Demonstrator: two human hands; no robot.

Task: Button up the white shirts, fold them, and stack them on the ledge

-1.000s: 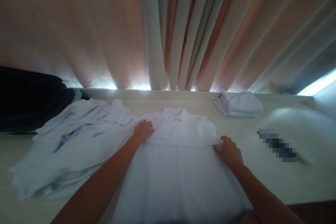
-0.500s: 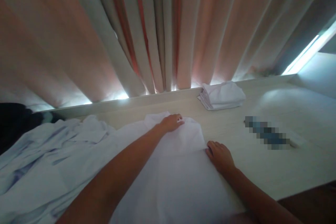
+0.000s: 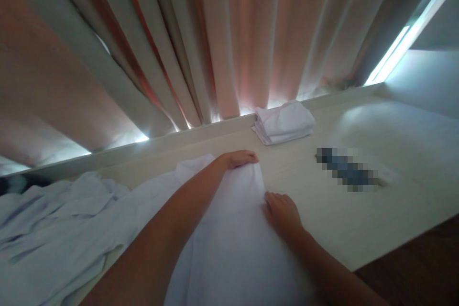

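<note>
Pale rumpled shirts (image 3: pixel 53 220) lie along the worktop's (image 3: pixel 358 220) left edge. At its near middle the white shirt (image 3: pixel 233 248) is mid-fold: left hand (image 3: pixel 238 158) pinches its top edge, right hand (image 3: pixel 283 213) presses flat on its side. Next comes a careful crease. A folded stack (image 3: pixel 285 122) sits at the far edge. Since before, the left hand has slid rightward.

No readable text, label, brand or number shows anywhere on the shirts or the table
</note>
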